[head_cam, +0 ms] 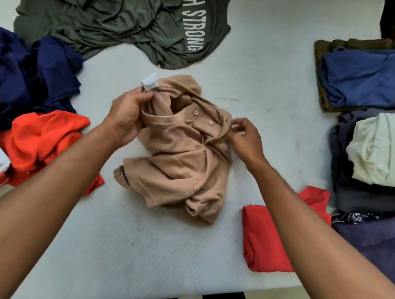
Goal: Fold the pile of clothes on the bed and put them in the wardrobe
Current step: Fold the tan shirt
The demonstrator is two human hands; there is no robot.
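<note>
Curled round the collar of the crumpled tan ribbed-knit button shirt, the left grip holds it up while the right grip pinches its placket edge. The shirt lies mid-bed on the white mattress, not yet folded. Nearest on the right lies a folded red garment, with folded pale-green and blue pieces beyond. On the left, orange-red and navy heaps and, farthest, an olive-green printed T-shirt lie unfolded. No wardrobe is in view; I judge the folding roughly half done.

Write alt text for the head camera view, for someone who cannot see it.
A crumpled tan knitted button-front shirt lies on a white bed: the left hand grips it near the collar, the right hand pinches its edge. Nearby, unfolded clothes lie left and beyond; folded clothes sit right.
</note>
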